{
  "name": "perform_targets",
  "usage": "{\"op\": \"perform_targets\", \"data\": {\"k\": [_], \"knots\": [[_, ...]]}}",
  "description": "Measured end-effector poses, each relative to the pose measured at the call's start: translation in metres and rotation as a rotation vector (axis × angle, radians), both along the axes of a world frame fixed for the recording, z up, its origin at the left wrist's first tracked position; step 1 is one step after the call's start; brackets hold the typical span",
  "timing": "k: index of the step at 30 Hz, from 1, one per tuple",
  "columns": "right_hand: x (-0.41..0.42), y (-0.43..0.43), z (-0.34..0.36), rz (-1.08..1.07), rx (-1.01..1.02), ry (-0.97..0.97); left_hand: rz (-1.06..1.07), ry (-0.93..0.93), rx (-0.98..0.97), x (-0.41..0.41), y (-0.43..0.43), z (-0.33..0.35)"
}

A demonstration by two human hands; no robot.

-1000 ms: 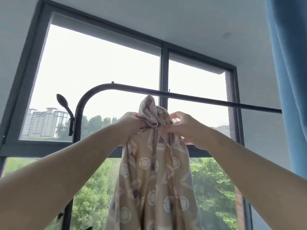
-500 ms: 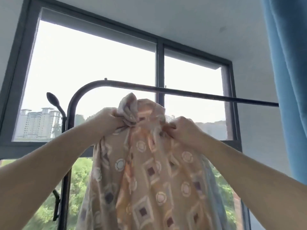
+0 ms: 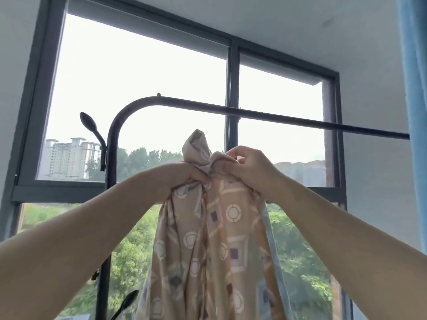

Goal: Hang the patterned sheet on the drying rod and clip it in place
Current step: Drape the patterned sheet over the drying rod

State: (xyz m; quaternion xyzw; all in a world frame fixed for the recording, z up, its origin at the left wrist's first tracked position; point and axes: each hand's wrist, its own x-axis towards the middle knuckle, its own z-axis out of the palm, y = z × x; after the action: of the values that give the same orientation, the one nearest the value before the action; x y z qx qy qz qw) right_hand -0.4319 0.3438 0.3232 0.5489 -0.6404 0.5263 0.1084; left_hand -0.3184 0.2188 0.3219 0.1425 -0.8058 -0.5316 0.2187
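The patterned sheet (image 3: 212, 239), tan with white rings and dark squares, hangs bunched in front of me below the black drying rod (image 3: 277, 116). My left hand (image 3: 184, 175) grips the gathered top of the sheet, and a fold of cloth sticks up above it. My right hand (image 3: 247, 169) pinches the fabric right beside it. Both hands sit well under the rod and do not touch it. No clip is in sight.
The rod curves down into a black upright post (image 3: 111, 181) at the left, with a hook (image 3: 89, 122) branching off. Behind stands a large dark-framed window (image 3: 232, 77). A blue curtain (image 3: 416, 88) hangs at the right edge.
My hands have come back together after spreading apart, so the sheet is bunched narrow again. The view has tipped down a little, and the rod now sits farther above my hands.
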Motion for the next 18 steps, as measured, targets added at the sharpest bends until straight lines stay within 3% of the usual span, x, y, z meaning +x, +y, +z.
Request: {"op": "perform_targets", "data": {"k": [3, 5, 7, 9, 12, 14, 16, 17, 18], "knots": [[-0.01, 0.005, -0.009, -0.097, 0.408, -0.06, 0.072, 0.152, 0.08, -0.001, -0.015, 0.002], [-0.017, 0.007, -0.018, -0.282, 0.637, 0.005, 0.145, 0.261, 0.125, -0.001, -0.021, 0.004], [-0.023, 0.008, -0.029, -0.443, 0.707, 0.076, 0.182, 0.351, 0.15, 0.001, -0.024, 0.008], [-0.028, 0.008, -0.039, -0.464, 0.723, 0.071, 0.182, 0.398, 0.151, 0.001, -0.025, 0.012], [-0.03, 0.009, -0.032, -0.27, 0.459, -0.104, 0.119, 0.433, 0.155, 0.006, -0.025, 0.009], [-0.026, 0.014, -0.012, -0.204, -0.031, -0.276, 0.124, 0.48, 0.177, 0.012, -0.029, 0.006], [-0.017, 0.019, 0.003, -0.253, -0.442, -0.196, 0.213, 0.569, 0.154, 0.014, -0.036, 0.001], [-0.013, 0.019, 0.007, -0.294, -0.425, -0.026, 0.248, 0.588, 0.099, 0.013, -0.038, -0.001], [-0.007, 0.016, 0.006, -0.335, -0.219, 0.14, 0.275, 0.565, 0.037, 0.013, -0.037, -0.004]]}}
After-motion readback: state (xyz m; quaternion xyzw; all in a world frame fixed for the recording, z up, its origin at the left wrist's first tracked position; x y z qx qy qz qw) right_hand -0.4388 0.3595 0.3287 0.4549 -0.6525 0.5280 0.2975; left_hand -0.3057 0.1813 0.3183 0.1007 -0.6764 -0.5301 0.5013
